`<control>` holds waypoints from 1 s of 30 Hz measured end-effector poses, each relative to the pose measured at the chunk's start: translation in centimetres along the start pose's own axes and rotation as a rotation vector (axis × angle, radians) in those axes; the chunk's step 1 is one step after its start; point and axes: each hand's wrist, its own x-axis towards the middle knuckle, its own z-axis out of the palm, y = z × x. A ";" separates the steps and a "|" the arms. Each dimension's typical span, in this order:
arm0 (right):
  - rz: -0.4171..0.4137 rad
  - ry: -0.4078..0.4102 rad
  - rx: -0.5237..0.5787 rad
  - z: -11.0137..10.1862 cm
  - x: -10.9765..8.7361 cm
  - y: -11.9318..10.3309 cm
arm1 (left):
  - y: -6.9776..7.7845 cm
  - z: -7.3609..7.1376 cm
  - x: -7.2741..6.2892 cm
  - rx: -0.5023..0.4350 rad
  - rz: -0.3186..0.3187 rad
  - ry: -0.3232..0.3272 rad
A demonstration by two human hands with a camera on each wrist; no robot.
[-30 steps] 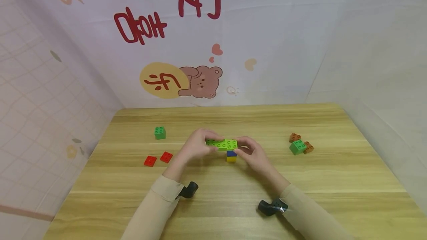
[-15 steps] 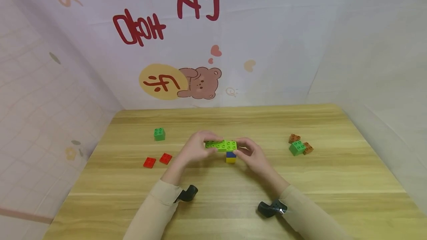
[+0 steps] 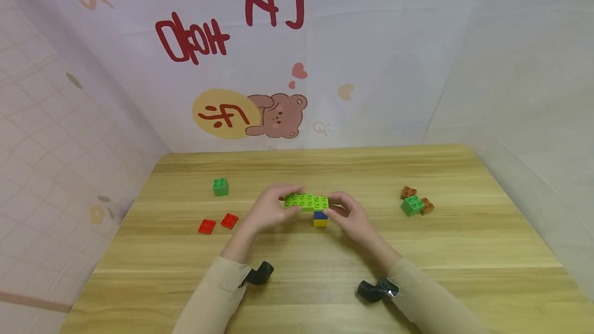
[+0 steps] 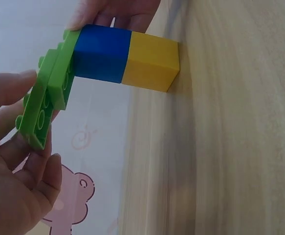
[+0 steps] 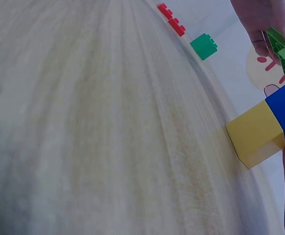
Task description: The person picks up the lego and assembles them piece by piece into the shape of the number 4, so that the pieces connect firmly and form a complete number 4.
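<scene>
A small tower stands mid-table in the head view: a yellow block at the bottom, a blue block on it, and a lime-green plate across the top. A second lime-green plate overlaps the first and juts out to the left, its underside open to the air in the left wrist view. My left hand pinches this jutting plate between thumb and fingers. At the tower's right side, my right hand holds the top end, thumb at the plate's edge and fingers behind the blue block.
Two red plates lie to the left on the wooden table, with a green block behind them. On the right, another green block sits against two brown blocks. A printed cloth hangs behind the table.
The fingers of my left hand have drawn back slightly on the upper lime-green plate, showing more of its studs. My right hand keeps its hold, and the tower stays in place.
</scene>
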 end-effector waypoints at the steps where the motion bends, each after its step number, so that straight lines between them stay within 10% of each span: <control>1: -0.001 0.001 0.006 0.0 0.1 0.4 | 0.0 -0.1 -0.1 -0.015 -0.005 0.003; 13: -0.017 0.011 0.035 -0.2 0.2 2.5 | -1.6 -1.6 -2.2 -0.150 -0.052 0.084; 30: -0.041 0.008 0.031 -0.1 0.2 2.7 | -5.1 -4.6 -5.9 -0.079 -0.100 0.109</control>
